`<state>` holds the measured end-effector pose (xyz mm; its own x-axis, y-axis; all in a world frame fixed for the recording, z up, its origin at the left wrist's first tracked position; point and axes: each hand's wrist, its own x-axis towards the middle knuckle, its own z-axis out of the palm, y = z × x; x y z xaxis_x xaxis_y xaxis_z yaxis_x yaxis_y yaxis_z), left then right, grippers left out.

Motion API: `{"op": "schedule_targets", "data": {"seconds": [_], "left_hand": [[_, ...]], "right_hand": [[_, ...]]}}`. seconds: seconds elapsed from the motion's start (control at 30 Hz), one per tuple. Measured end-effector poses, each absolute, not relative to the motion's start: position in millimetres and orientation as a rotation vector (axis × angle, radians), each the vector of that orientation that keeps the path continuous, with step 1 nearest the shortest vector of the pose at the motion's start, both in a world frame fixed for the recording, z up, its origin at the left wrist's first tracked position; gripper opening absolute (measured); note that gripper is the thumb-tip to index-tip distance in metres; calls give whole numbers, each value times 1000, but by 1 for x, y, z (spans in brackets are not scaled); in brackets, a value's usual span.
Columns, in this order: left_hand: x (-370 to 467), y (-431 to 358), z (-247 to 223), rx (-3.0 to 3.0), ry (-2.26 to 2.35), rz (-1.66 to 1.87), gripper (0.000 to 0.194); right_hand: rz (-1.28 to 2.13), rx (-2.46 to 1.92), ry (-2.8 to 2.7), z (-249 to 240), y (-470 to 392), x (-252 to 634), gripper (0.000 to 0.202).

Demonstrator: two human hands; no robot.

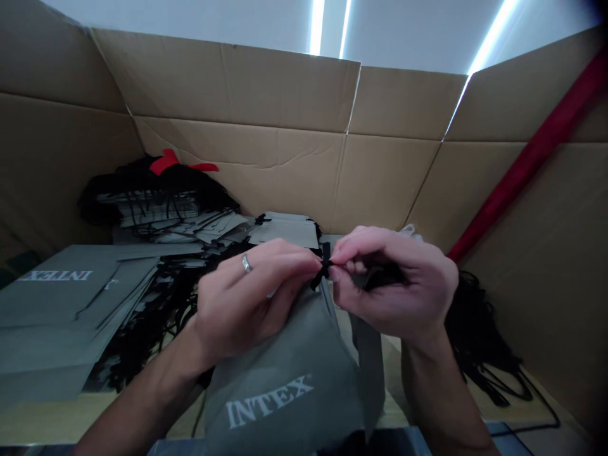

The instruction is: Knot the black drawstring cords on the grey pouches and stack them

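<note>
A grey bag (289, 373) with white INTEX lettering stands before me, its upper edge between my hands. My left hand (259, 294), with a ring on one finger, pinches one side of a black cord (326, 266) at the bag's top edge. On the other side, my right hand (392, 278) pinches the same cord between thumb and fingers. The cord is crossed or knotted there, and short ends stick out above and below. More black material shows under my right palm; part of it is hidden.
Flat grey INTEX bags (61, 297) with black cords lie stacked at the left. Behind them rises a pile of black cords and grey pieces (156, 196). Another grey stack (285, 229) sits at the back. Loose black cords (479, 342) lie right. Cardboard walls (237, 82) surround the table.
</note>
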<state>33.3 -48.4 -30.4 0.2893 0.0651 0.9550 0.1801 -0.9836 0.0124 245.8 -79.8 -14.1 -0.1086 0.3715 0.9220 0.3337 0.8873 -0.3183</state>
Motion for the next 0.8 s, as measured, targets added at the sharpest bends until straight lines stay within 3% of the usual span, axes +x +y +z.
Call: {"op": "schedule_targets", "data": {"seconds": [0.3, 0.6, 0.8], "left_hand": [[18, -71, -43, -2277, -340, -1497, 35], [25, -66, -34, -2208, -350, -1552, 23], [30, -68, -24, -2348, -443, -1735, 19]], "right_hand": [[-246, -564, -1844, -15, -91, 244, 25], [-413, -471, -1861, -20, -85, 245, 32], [-336, -395, -1877, -16, -85, 245, 31]]}}
